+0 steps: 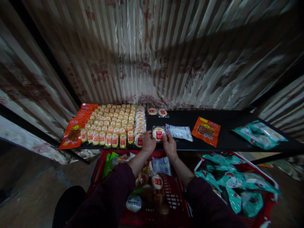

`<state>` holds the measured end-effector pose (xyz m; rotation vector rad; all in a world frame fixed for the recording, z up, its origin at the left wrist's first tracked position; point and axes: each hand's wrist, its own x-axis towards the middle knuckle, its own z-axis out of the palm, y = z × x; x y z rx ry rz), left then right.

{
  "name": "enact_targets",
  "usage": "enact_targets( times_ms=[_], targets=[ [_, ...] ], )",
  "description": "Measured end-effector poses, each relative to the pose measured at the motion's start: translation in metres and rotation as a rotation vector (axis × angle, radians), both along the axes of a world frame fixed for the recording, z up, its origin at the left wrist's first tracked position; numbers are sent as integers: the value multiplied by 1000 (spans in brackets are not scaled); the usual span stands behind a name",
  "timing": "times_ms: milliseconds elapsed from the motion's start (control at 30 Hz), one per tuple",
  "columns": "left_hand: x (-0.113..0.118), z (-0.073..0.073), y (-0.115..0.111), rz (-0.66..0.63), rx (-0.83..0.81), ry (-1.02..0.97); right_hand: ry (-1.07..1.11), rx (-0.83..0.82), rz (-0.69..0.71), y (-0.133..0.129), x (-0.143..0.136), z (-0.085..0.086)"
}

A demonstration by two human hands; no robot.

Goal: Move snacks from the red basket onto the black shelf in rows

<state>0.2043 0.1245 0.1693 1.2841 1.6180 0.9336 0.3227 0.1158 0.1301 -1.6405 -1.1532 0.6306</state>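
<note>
Between my two hands is a round, white pastry in a clear wrapper with a red label [158, 133], just above the front of the black shelf [182, 115]. My left hand [148, 142] grips its left edge with curled fingers. On its right edge, the thumb and fingers of my right hand [169, 145] press the wrapper. Left of my hands runs a column of similar round wrapped pastries [140, 125]. Beyond that column stand rows of small yellow wrapped cakes [109, 126]. Two more round pastries [157, 112] lie at the back of the shelf.
A white-and-blue packet [179, 132], an orange snack bag [206, 131] and teal bags [260, 134] lie to the right. Orange bags [73, 129] line the left end. Below are a red basket [174, 190] of mixed snacks and another basket [273, 196] of teal bags. A striped curtain [152, 57] hangs behind.
</note>
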Motion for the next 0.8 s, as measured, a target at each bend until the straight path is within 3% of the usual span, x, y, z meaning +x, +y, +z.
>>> enact_targets(
  times_ms=[267, 433, 800],
  targets=[
    [12, 16, 30, -36, 42, 148, -105, -55, -5, 45, 8, 5],
    [19, 27, 50, -20, -45, 194, -154, -71, -21, 72, 12, 4],
    [31, 21, 89, 8, -97, 192, -192, -124, 2, 123, 11, -9]
  ],
)
